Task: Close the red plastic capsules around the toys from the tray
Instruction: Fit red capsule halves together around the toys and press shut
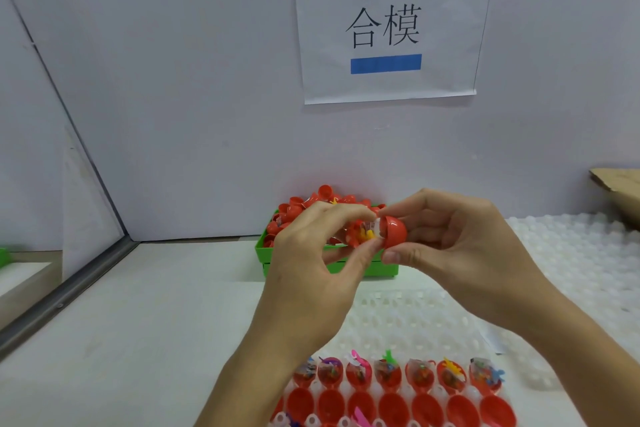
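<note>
At the near edge, the white tray holds rows of red halves with toys. Above it, the left hand and right hand meet, pinching a red capsule whose long axis runs left-right, domed end rightward. Beyond, a green bin sits against the wall; bare tabletop lies left.

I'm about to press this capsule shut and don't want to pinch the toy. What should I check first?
1. Right hand grips the red capsule half: ok.
2. Left hand holds the other half with the toy: ok.
3. Toy fully inside the rim: not ok, parts stick out.
4. Rims aligned: cannot tell, fingers cover them.
5. Green bin behind has room: cannot tell.
</note>
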### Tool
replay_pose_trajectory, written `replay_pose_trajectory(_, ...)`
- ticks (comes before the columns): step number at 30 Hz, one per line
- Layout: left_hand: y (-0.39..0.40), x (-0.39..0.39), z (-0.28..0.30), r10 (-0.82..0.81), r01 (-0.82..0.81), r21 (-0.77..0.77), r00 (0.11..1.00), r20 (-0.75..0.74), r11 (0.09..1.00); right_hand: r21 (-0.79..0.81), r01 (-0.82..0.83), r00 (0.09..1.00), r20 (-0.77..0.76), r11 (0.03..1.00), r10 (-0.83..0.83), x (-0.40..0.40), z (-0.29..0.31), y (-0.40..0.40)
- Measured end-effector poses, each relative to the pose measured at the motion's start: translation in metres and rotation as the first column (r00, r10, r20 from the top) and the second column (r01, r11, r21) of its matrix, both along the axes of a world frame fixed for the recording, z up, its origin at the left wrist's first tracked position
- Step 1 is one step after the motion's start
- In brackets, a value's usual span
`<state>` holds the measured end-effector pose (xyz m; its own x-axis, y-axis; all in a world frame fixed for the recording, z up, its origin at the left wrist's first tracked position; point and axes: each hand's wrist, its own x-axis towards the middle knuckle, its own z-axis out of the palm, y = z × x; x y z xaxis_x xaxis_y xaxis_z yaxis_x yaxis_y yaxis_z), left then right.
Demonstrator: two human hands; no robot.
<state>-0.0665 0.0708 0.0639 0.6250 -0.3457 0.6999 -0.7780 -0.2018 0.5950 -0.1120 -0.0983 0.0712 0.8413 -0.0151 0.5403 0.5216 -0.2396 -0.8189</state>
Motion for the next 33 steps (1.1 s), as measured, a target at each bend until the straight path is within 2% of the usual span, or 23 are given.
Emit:
replay_pose_trajectory(6, 0.0019, 0.0021, -0.0015, -0.035, 0.035, 0.0, 0.999, -0.027, 0.999, 0.031, -0.008, 1.0, -0.007, 0.999, 0.008, 0.0015, -0.0005, -0.0007)
replay_pose_trajectory(11, -0.0001, 0.0016, -0.0014, 0.011, -0.011, -0.014, 1.0, 0.001, 1.0, 0.018, 0.01, 1.0, -0.003, 1.0, -0.01, 0.0012, -0.0008, 0.0001)
replay_pose_trajectory(16, 0.0013, -0.0005, -0.0001, 0.057, -0.059, 0.049, 0.998, 0.03, 0.997, -0.014, 0.028, 1.0, -0.004, 0.999, -0.028, 0.0006, -0.001, -0.0011)
replay_pose_trajectory(19, 0.0009, -0.0014, 0.0012, 0.069, -0.069, -0.006, 0.997, 0.037, 0.998, -0.034, 0.034, 0.999, -0.005, 0.999, -0.034, 0.0004, -0.0012, -0.0015)
replay_pose_trajectory(33, 0.0007, 0.0019, -0.0015, 0.017, -0.016, -0.019, 0.999, 0.048, 1.0, 0.056, -0.02, 1.0, 0.003, 0.998, 0.02, -0.0006, -0.0005, -0.0017)
